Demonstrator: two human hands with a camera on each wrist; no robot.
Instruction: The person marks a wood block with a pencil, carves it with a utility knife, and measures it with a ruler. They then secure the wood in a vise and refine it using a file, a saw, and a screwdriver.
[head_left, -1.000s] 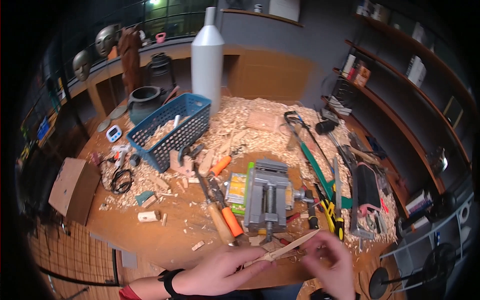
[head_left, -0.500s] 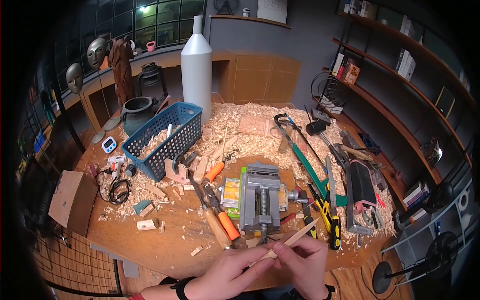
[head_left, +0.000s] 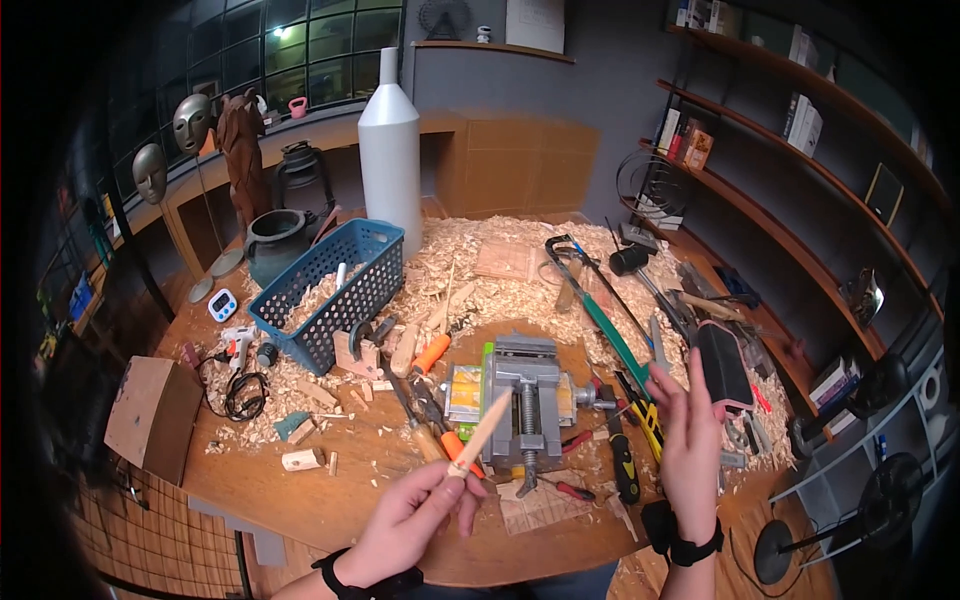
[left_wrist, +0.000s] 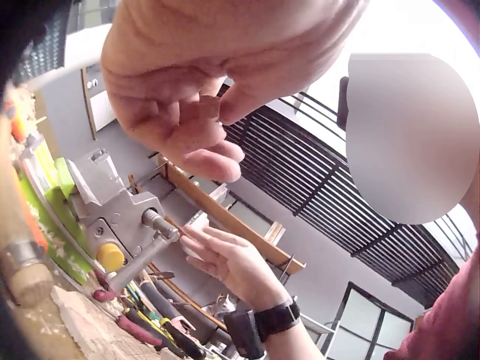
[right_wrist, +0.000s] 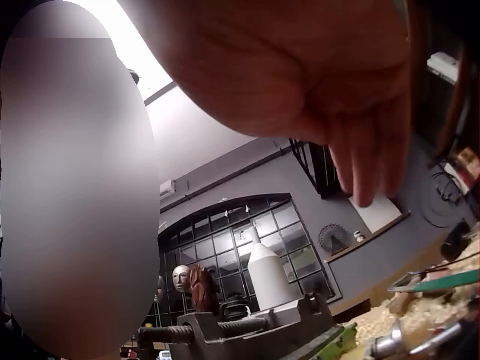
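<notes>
A slim, pointed piece of carved pale wood, shaped like a small blade, stands tilted with its tip up and away. My left hand pinches its lower end between thumb and fingers, close in front of the grey bench vise. In the left wrist view the curled fingers show, while the wood is hidden behind the hand. My right hand is raised to the right of the vise with fingers extended and nothing in it; the right wrist view shows its palm.
Orange-handled chisels lie left of the vise. A green-framed saw and yellow-black tools lie right. Wood shavings cover the table's back, beside a blue basket and tall white bottle. A cardboard box stands left.
My right hand came to the wood in my left hand, then let go and moved right and up with fingers extended. The left hand has moved left, and the wood now points more upward.
</notes>
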